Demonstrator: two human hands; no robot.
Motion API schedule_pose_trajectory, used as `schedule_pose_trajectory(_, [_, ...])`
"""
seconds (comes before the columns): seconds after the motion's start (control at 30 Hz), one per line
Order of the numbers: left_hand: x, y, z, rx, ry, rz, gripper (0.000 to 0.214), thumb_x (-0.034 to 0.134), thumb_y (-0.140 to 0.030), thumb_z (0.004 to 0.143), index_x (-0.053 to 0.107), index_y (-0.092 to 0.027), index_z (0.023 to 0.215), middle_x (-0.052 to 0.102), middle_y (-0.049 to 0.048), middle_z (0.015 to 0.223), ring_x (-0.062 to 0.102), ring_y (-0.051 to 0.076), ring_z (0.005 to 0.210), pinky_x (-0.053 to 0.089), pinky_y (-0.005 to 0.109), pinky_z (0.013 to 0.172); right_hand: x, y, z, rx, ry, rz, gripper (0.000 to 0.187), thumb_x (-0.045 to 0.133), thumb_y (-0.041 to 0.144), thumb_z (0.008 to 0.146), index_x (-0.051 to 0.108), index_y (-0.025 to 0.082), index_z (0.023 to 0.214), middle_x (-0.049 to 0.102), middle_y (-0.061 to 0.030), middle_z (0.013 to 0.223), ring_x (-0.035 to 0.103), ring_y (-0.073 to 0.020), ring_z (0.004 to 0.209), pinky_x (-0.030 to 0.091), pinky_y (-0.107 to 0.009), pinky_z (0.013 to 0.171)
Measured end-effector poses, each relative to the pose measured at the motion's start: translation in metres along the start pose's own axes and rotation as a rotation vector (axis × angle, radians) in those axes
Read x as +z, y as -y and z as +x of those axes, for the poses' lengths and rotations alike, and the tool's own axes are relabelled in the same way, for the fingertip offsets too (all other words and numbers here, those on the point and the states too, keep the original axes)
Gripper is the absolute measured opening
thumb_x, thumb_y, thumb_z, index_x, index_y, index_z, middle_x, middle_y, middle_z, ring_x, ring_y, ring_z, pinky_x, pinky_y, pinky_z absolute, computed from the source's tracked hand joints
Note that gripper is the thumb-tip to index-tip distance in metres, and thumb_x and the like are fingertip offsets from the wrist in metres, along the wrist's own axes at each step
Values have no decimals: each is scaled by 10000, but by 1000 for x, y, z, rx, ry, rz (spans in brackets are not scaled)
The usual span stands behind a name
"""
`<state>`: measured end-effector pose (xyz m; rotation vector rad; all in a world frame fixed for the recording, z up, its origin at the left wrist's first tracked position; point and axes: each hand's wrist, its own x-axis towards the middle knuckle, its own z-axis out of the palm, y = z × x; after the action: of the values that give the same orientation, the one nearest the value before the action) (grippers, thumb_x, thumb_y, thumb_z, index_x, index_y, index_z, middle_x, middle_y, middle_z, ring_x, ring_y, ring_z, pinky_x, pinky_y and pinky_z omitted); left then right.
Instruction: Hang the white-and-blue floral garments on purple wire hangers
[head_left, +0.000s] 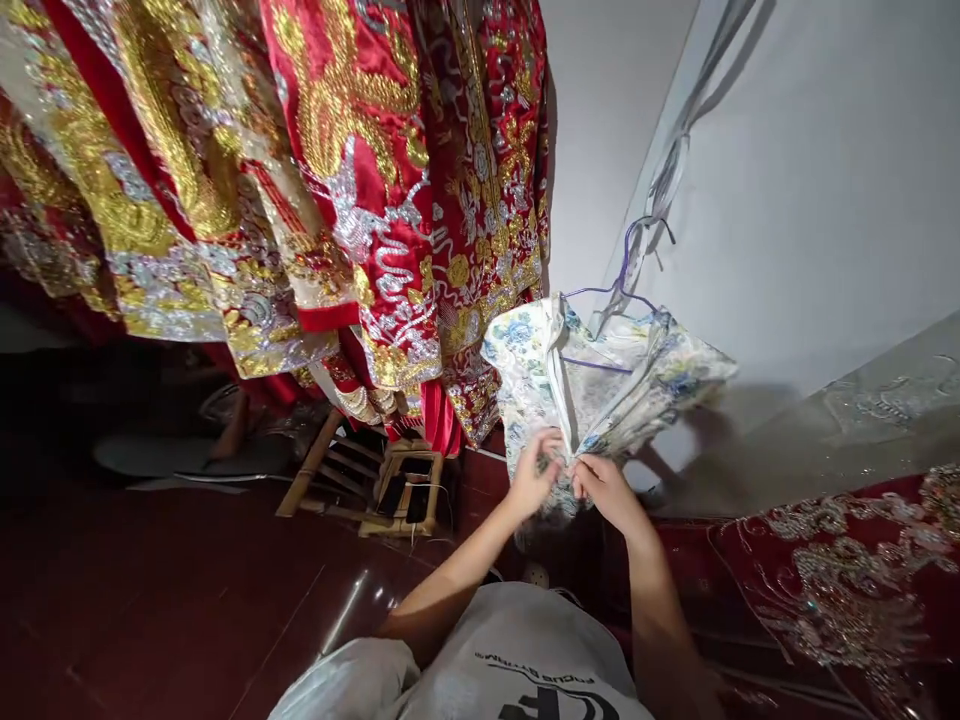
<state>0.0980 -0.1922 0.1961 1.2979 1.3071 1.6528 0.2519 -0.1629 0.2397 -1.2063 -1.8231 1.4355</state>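
A pale floral garment (600, 385) with blue flowers hangs on a purple wire hanger (619, 290) by the white wall. My left hand (534, 470) pinches the garment's front opening from the left, fingers closed on the cloth. My right hand (604, 490) grips the same opening from the right, close against the left hand. The lower part of the garment is hidden behind my hands.
Red robes with heavy gold and silver embroidery (315, 180) hang at the upper left. A low wooden stool (401, 490) stands on the dark red floor beneath them. A dark red beaded cloth (840, 580) lies at the right. A white wall (810, 170) is behind.
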Motion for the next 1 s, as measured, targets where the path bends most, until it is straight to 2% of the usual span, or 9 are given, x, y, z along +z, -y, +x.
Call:
schedule_pose_trajectory(0.07, [4, -3, 4, -57, 158, -43, 199, 601, -377, 916, 616, -194, 995, 676, 64, 925, 662, 223, 901, 535, 364, 862, 9, 7, 8, -5, 6, -3, 264, 484, 380, 889, 572, 211, 706, 576, 13, 504, 518, -160, 505, 407, -285, 579])
schedule_pose_trajectory(0.17, [1, -7, 16, -111, 271, -108, 268, 551, -463, 934, 558, -203, 868, 600, 16, 730, 601, 189, 702, 509, 334, 727, 17, 23, 18, -14, -31, 13, 321, 493, 409, 904, 562, 214, 659, 582, 8, 505, 511, -149, 495, 396, -278, 561])
schedule_pose_trajectory(0.23, [-6, -9, 24, -108, 347, -159, 252, 561, -447, 929, 521, -212, 847, 585, 2, 698, 585, 177, 667, 497, 324, 708, 20, 32, 23, -29, -90, 52, 322, 509, 420, 894, 579, 214, 656, 584, 8, 511, 515, -147, 500, 396, -274, 553])
schedule_pose_trajectory(0.4, [-25, -2, 32, -75, 367, -117, 239, 616, -391, 910, 521, -204, 796, 605, 16, 736, 587, 171, 710, 485, 305, 717, 19, 52, 30, 38, -114, 220, 281, 579, 427, 814, 610, 211, 637, 549, 21, 458, 455, -126, 435, 358, -264, 476])
schedule_pose_trajectory(0.53, [-32, 3, 30, -3, 398, 16, 235, 625, -353, 911, 572, -180, 760, 574, 21, 751, 534, 158, 715, 437, 282, 698, -7, 85, 46, 6, -291, 351, 294, 617, 419, 828, 621, 176, 662, 528, 20, 454, 405, -92, 413, 305, -249, 437])
schedule_pose_trajectory(0.7, [-20, 9, 22, 30, 508, 106, 278, 573, -329, 927, 503, -191, 697, 507, 6, 708, 488, 157, 699, 385, 280, 688, -51, 145, 80, -144, -582, 368, 289, 662, 390, 845, 619, 177, 655, 513, 23, 469, 384, -81, 418, 314, -244, 433])
schedule_pose_trajectory(0.8, [-19, 14, 25, -10, 565, 118, 278, 590, -338, 911, 508, -192, 689, 518, 7, 697, 505, 165, 695, 396, 285, 688, -57, 163, 85, -191, -610, 324, 297, 645, 383, 875, 645, 169, 669, 547, 6, 492, 409, -82, 430, 336, -242, 452])
schedule_pose_trajectory(0.9, [-25, 4, 48, 3, 579, 103, 187, 637, -329, 885, 580, -184, 781, 578, 13, 725, 555, 169, 701, 437, 289, 699, -53, 159, 79, -235, -511, 256, 336, 632, 439, 902, 657, 168, 707, 580, -5, 519, 456, -96, 463, 370, -249, 483])
schedule_pose_trajectory(1.0, [-26, -32, 90, 167, 487, 60, 238, 611, -322, 934, 621, -187, 1131, 661, 28, 834, 626, 178, 785, 491, 324, 805, -49, 147, 73, -301, -447, 213, 391, 617, 524, 916, 643, 178, 735, 582, 8, 525, 472, -104, 475, 387, -252, 504])
